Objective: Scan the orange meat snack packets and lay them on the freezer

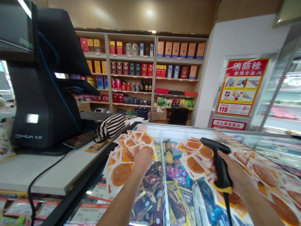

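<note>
Black scanner (pixel 222 169) in right hand (pixel 237 173)

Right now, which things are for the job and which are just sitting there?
Seem part of the job:
barcode scanner, in the right hand
flat orange-and-white packets, under the left hand

Seem just there:
striped cloth pouch
dark phone-like device
fire-hydrant poster

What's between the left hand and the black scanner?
Head view, running from the left hand to the scanner: a white wire divider, colorful wrapped packs, then a loose pile of flat round-patterned packets.
</note>
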{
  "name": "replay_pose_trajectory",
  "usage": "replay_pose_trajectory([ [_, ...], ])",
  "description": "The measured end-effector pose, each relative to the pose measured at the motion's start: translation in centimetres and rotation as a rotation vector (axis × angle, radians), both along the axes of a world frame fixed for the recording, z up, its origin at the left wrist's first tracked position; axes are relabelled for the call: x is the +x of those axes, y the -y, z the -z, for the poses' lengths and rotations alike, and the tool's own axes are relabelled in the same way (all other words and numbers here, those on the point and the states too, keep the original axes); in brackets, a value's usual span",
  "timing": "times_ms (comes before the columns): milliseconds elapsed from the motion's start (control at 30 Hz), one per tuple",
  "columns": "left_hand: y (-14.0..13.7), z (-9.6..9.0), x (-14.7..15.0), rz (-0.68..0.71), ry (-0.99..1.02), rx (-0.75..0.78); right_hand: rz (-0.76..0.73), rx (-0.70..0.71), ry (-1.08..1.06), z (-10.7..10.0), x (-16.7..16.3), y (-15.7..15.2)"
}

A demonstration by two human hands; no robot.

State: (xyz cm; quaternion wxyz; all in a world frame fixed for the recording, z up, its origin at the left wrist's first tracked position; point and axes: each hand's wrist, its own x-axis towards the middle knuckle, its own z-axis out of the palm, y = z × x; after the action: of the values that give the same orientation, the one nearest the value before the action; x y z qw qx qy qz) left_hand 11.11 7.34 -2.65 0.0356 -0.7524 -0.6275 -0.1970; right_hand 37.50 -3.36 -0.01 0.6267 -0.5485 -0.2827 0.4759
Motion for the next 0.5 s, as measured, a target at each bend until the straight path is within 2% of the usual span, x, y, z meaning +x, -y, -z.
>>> replay_pose_trajectory([
  [167,1.0,-0.6,2.4,0.021,-0.043,0.077,0.100,-0.019,0.025,-0.6,0.5,0.3],
  [233,1.9,-0.6,4.6,0.125,-0.014,0.078,0.108,-0.016,0.026,-0.6,0.6,0.3],
  [400,4.3,0.3,11.3,0.493,0.065,-0.064,0.068,0.004,0.056,-0.3,0.7,0.2],
  [500,4.9,1.1,13.8,0.527,0.012,-0.142,0.054,0.008,0.066,-0.2,0.6,0.2],
])
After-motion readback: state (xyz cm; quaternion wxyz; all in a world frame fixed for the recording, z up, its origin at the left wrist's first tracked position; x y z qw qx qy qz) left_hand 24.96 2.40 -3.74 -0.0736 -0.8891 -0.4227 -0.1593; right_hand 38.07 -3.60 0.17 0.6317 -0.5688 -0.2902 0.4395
